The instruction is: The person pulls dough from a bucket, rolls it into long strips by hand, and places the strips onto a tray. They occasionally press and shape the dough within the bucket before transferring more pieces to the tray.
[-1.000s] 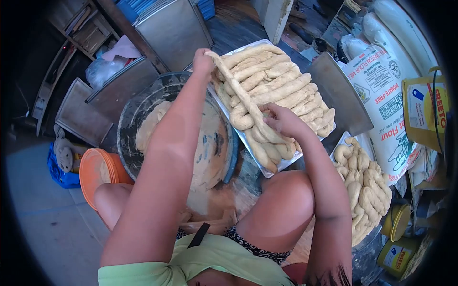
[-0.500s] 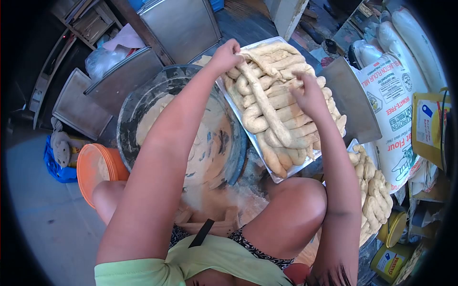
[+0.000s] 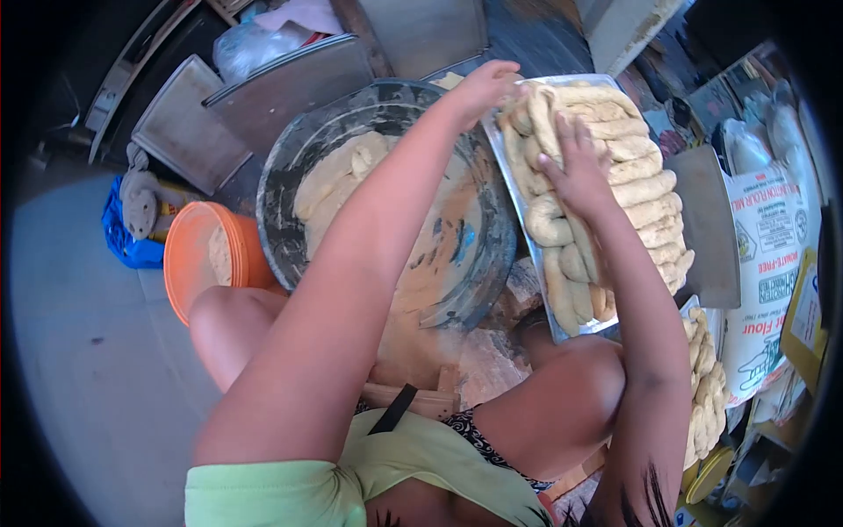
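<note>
A metal tray [image 3: 518, 198] holds several long ropes of pale dough [image 3: 645, 191], laid side by side. One long dough strand [image 3: 543, 123] runs lengthwise over the left part of the tray. At the tray's top left corner is my left hand [image 3: 488, 90], its fingers loosely bent and apart beside the strand's far end. My right hand [image 3: 580, 171] lies open on the dough, fingers spread over the strand and the ropes beside it. The strand's middle is partly hidden under this hand.
A large dark tub [image 3: 279, 215] with a dough mass [image 3: 338, 180] stands left of the tray. An orange bucket [image 3: 189, 255] holds flour-like powder. Metal sheets [image 3: 299, 92] lean behind. To the right are a second dough-filled tray [image 3: 705, 386] and a flour sack [image 3: 768, 281].
The view has shifted, so the scene sits farther right and higher. My right hand has come down from above the tray onto the dough. My left hand has loosened from the strand's end.
</note>
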`<control>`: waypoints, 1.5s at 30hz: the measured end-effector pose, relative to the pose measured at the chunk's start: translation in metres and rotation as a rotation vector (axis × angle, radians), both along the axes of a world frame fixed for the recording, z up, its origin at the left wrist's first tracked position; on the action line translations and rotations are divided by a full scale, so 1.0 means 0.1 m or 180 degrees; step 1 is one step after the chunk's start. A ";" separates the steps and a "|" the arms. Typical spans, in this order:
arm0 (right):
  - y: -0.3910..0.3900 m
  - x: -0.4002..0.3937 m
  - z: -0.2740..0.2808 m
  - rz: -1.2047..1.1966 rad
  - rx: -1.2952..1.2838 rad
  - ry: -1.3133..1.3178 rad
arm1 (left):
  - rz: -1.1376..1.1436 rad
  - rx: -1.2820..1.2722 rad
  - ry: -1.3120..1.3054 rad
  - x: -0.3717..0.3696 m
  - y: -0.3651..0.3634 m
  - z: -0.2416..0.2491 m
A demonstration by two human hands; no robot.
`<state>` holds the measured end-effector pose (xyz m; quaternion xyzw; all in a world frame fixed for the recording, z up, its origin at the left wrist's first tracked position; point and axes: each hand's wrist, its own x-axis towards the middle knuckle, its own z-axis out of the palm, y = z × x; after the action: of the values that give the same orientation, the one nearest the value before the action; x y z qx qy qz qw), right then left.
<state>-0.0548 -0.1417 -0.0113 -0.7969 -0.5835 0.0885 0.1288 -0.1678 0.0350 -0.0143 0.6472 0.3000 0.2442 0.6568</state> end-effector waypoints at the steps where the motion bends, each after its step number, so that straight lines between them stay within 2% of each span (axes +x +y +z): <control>1: -0.02 -0.06 0.06 -0.0075 0.0094 -0.0211 | 0.0144 0.0141 -0.0090 -0.29 0.01 -0.08; 2: -0.05 -0.12 0.14 -0.0147 0.0195 -0.0428 | 0.0358 0.0498 0.0117 -0.60 0.07 -0.30; 4: -0.11 -0.28 0.38 0.0204 0.0280 -0.0298 | 0.0958 0.1154 0.0592 -1.38 0.13 -1.01; 5: -0.12 -0.38 0.49 0.0371 0.0179 -0.0277 | 0.1063 0.1477 0.1634 -1.81 0.11 -1.31; 6: -0.13 -0.46 0.55 0.0411 0.0169 -0.0278 | 0.0813 0.0971 0.2554 -2.16 0.11 -1.66; 8: -0.13 -0.64 0.61 0.0551 0.0006 -0.0013 | 0.0828 0.0886 0.3238 -2.56 -0.15 -2.15; 10: -0.16 -0.85 0.64 0.0753 -0.0182 -0.0067 | 0.0163 0.2484 0.4097 -2.67 -0.31 -2.80; 12: -0.21 -1.07 0.73 0.1027 -0.0553 -0.0007 | -0.0399 0.2038 0.3367 -2.41 -0.37 -2.48; 13: -0.27 -1.20 0.81 0.1123 -0.0762 0.0111 | -0.0356 0.2005 0.3342 -2.30 -0.34 -2.60; 15: -0.41 -1.46 0.91 0.1361 -0.1058 0.0021 | 0.0074 0.4131 0.3192 -2.13 -0.33 -2.93; 16: -0.48 -1.58 0.91 0.1366 -0.1100 -0.0002 | 0.0082 0.4089 0.3169 -2.05 -0.25 -2.84; 18: -0.55 -1.73 0.92 0.1562 -0.1653 0.0297 | 0.1559 0.1290 0.3210 -1.88 -0.07 -2.67; 19: -0.52 -1.72 0.86 0.1572 -0.1696 0.0285 | 0.1557 0.1242 0.3205 -1.83 -0.11 -2.78; 21: -0.50 -1.70 0.71 0.1803 -0.1772 0.0394 | 0.1023 0.1874 0.3947 -1.80 -0.21 -2.93; 22: -0.44 -1.70 0.69 0.1815 -0.1765 0.0398 | 0.1033 0.1874 0.3959 -1.80 -0.21 -2.94; 24: -0.31 -1.68 0.64 0.1528 -0.1452 0.0155 | 0.0542 0.1306 0.3484 -1.77 -0.23 -2.89; 25: -0.28 -1.67 0.62 0.1526 -0.1345 0.0311 | 0.0523 0.1297 0.3478 -1.80 -0.18 -2.85; 27: -0.26 -1.63 0.59 0.1537 -0.1445 0.0374 | 0.1501 0.0923 0.2847 -1.91 -0.03 -2.80; 28: -0.26 -1.60 0.57 0.1559 -0.1513 0.0445 | 0.1469 0.0883 0.2845 -1.91 0.01 -2.76; 30: -0.30 -1.54 0.47 0.1545 -0.1602 0.0408 | 0.1232 0.1502 0.3121 -1.91 0.10 -2.72; 31: -0.31 -1.51 0.44 0.1546 -0.1629 0.0355 | 0.1209 0.1497 0.3128 -1.89 0.14 -2.77; 33: -0.31 -1.46 0.41 0.1599 -0.1638 0.0305 | 0.1742 0.0978 0.2719 -1.85 0.18 -2.85; 34: -0.29 -1.44 0.39 0.1678 -0.1623 0.0229 | 0.1716 0.1000 0.2731 -1.88 0.23 -2.85; 36: -0.22 -1.42 0.24 0.1730 -0.1633 0.0496 | 0.2716 -0.0259 0.1569 -2.03 0.27 -2.83; 37: -0.16 -1.41 0.13 0.1810 -0.1650 0.0723 | 0.3100 -0.1244 0.0104 -2.10 0.18 -2.84; 38: -0.06 -1.41 -0.01 0.1779 -0.2092 0.1104 | 0.3099 -0.1221 0.0109 -2.17 0.09 -2.83; 39: 0.09 -1.44 -0.19 0.1752 -0.2517 0.1493 | 0.3229 -0.1697 -0.0440 -2.28 -0.01 -2.76; 40: 0.31 -1.48 -0.41 0.1948 -0.2777 0.1331 | 0.3330 -0.2164 -0.0998 -2.37 -0.11 -2.69; 41: 0.54 -1.55 -0.65 0.2138 -0.3036 0.1162 | 0.3327 -0.2124 -0.0987 -2.42 -0.21 -2.58; 42: 0.75 -1.68 -0.92 0.1812 -0.2850 0.1133 | 0.3412 -0.2228 -0.0918 -2.43 -0.29 -2.44; 45: 1.03 -1.98 -2.35 0.0902 -0.1107 0.1254 | 0.3408 -0.2337 -0.0691 -2.39 -0.42 -2.22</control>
<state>-0.2527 -0.0389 -0.2461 -0.6851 -0.6288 0.3572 0.0874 -0.4070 -0.0070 -0.2363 0.1141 0.5765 0.4829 0.6492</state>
